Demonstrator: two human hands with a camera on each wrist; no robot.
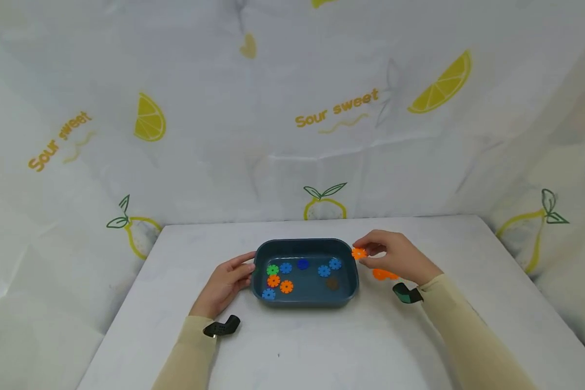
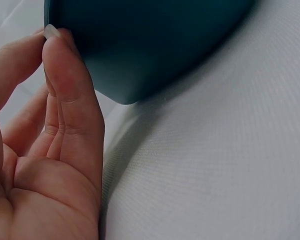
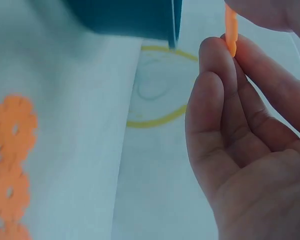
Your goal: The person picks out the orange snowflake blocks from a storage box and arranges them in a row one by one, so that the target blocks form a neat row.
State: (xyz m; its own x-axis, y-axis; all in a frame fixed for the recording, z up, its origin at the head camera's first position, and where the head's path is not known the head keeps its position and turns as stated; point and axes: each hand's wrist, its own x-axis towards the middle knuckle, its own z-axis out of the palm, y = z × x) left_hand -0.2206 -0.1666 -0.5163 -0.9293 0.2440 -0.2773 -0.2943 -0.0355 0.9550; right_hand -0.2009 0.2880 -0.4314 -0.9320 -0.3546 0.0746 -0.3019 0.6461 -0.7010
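A dark blue-green tray [image 1: 302, 301] holds several small notched plastic discs: green [image 1: 272, 270], orange [image 1: 286, 286], blue [image 1: 269, 294], dark blue [image 1: 303, 264] and a brownish one [image 1: 332, 283]. At the tray's left end my left hand [image 1: 224, 284] grips the wall near the rim with its fingertips. My right hand [image 1: 395, 254] pinches an orange notched disc [image 1: 358, 253] between thumb and fingers, beside the tray's right rim. That disc [image 3: 231, 31] appears edge-on in the right wrist view. Below the right hand, more orange discs [image 3: 10, 185] lie in a row on the table, touching or joined.
The white table [image 1: 302, 346] ends at a hanging white cloth [image 1: 214, 162] printed with lemons and lettering. More of that cloth hangs at both sides. A dark band with a device [image 1: 221, 326] sits on the left wrist, and another [image 1: 407, 293] on the right.
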